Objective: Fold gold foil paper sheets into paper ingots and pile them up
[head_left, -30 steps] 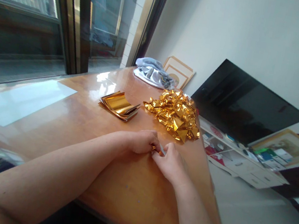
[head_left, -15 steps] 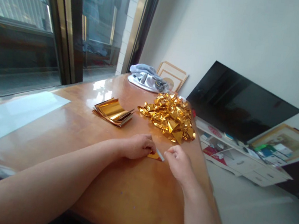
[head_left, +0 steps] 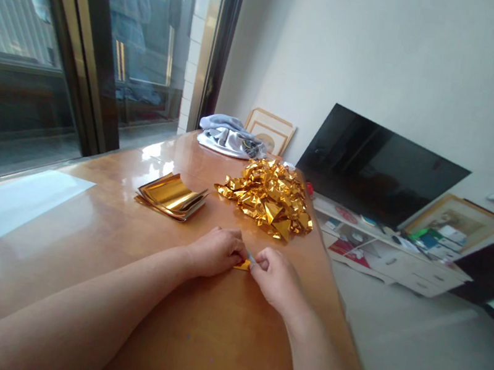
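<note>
Between my hands lies a small piece of gold foil paper (head_left: 242,265) on the wooden table (head_left: 188,319), with a pale edge showing. My left hand (head_left: 217,252) is closed on its left side, fingers pressed down at the tabletop. My right hand (head_left: 274,275) pinches the paper's right end between thumb and fingers. Much of the sheet is hidden under the fingers. Just beyond, to the left, sits a stack of flat gold foil sheets (head_left: 171,193), curled at the edges. A heap of folded gold foil pieces (head_left: 273,198) stands farther back, beyond my right hand.
A pale sheet (head_left: 12,213) lies at the table's left side. Bundled grey-blue cloth (head_left: 231,135) rests at the far end near a framed picture (head_left: 271,129). A television (head_left: 376,168) stands on a white cabinet (head_left: 396,265) to the right. A glass door (head_left: 152,39) borders the left.
My right hand has moved left to the gold foil paper and now grips its right end. My left hand stays on the paper. The whole view has shifted slightly.
</note>
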Demonstrator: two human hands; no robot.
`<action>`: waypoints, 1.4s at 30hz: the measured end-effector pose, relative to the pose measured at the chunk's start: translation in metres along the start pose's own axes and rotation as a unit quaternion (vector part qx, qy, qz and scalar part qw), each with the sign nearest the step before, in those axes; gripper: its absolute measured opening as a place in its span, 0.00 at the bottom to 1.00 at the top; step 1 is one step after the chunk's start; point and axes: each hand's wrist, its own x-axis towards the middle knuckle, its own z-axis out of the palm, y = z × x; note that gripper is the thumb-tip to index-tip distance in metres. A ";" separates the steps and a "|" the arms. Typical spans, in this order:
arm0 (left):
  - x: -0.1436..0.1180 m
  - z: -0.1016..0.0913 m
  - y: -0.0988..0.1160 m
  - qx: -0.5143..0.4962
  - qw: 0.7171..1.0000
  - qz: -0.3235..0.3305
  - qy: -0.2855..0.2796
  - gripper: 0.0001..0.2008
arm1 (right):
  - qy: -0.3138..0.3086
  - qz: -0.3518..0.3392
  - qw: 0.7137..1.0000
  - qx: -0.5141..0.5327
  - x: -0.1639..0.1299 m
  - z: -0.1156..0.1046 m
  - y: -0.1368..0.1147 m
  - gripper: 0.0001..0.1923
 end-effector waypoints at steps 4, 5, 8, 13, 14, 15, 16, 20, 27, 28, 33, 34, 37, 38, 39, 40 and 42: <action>0.000 -0.002 0.004 0.012 1.000 -0.009 0.002 0.07 | 0.008 -0.030 0.999 -0.018 -0.001 -0.002 -0.005 0.01; 0.001 -0.002 0.004 0.008 1.000 -0.019 0.006 0.06 | 0.004 -0.036 0.999 -0.021 -0.002 -0.003 -0.006 0.01; 0.000 0.000 0.005 -0.020 0.998 -0.056 0.029 0.13 | -0.007 -0.050 0.998 -0.027 -0.003 -0.004 -0.009 0.04; -0.001 0.001 0.004 -0.047 0.996 -0.060 0.051 0.17 | -0.007 -0.070 0.997 -0.026 -0.004 -0.004 -0.010 0.05; -0.001 0.001 0.003 -0.046 0.996 -0.055 0.051 0.16 | -0.006 -0.073 0.997 -0.025 -0.004 -0.005 -0.010 0.05; -0.001 0.001 0.003 -0.044 0.997 -0.047 0.048 0.14 | -0.006 -0.076 0.997 -0.024 -0.004 -0.005 -0.010 0.05; -0.001 0.000 0.002 -0.042 0.997 -0.037 0.045 0.11 | -0.006 -0.079 0.997 -0.023 -0.005 -0.005 -0.010 0.05; -0.001 -0.001 0.000 -0.025 0.999 -0.019 0.036 0.05 | -0.011 -0.082 0.996 -0.017 -0.007 -0.006 -0.010 0.06; -0.004 -0.009 0.003 0.040 0.998 -0.039 0.003 0.09 | -0.018 -0.054 0.997 0.047 -0.003 0.002 -0.004 0.06; -0.004 -0.011 0.004 0.046 0.998 -0.040 -0.002 0.09 | -0.012 -0.040 0.997 0.058 -0.001 0.003 -0.002 0.06; -0.005 -0.014 0.006 0.065 0.997 -0.041 -0.007 0.11 | 0.028 -0.001 0.999 0.041 0.005 0.008 0.006 0.06; -0.006 -0.014 0.005 0.068 0.997 -0.040 -0.006 0.12 | 0.026 -0.006 0.999 0.031 0.005 0.009 0.006 0.06; -0.005 -0.012 0.003 0.073 0.996 -0.043 0.004 0.12 | 0.023 -0.033 0.999 0.009 0.005 0.009 0.004 0.07; -0.005 -0.010 0.002 0.072 0.996 -0.047 0.008 0.12 | 0.023 -0.040 0.999 0.003 0.005 0.009 0.004 0.07; -0.004 -0.009 0.001 0.072 0.996 -0.053 0.012 0.11 | 0.022 -0.044 0.999 -0.001 0.005 0.009 0.003 0.07; -0.004 -0.007 0.000 0.072 0.995 -0.060 0.018 0.10 | 0.021 -0.047 0.999 -0.005 0.006 0.009 0.002 0.06; -0.002 -0.004 -0.002 0.081 0.993 -0.080 0.033 0.08 | 0.019 -0.048 0.999 -0.013 0.006 0.008 0.001 0.07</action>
